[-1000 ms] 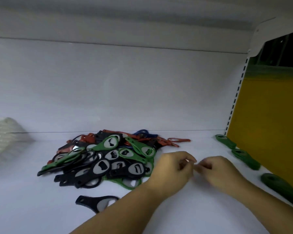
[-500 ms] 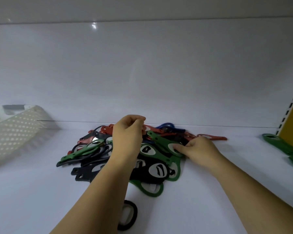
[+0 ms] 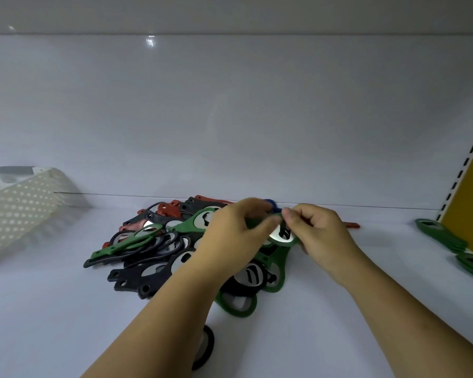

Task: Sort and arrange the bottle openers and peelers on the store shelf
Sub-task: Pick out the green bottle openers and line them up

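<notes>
A green plastic bottle opener with a metal middle was pinched by the left hand and right hand over the pile.

The left hand and right hand are bare, as are the 2 forearms.

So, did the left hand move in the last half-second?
Yes: left hand went rightward across the opener pile, meeting the right hand on a green bottle opener.

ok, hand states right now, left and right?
Left hand: pinching the green bottle opener above the pile.
Right hand: pinching the same opener from the other side.
</notes>
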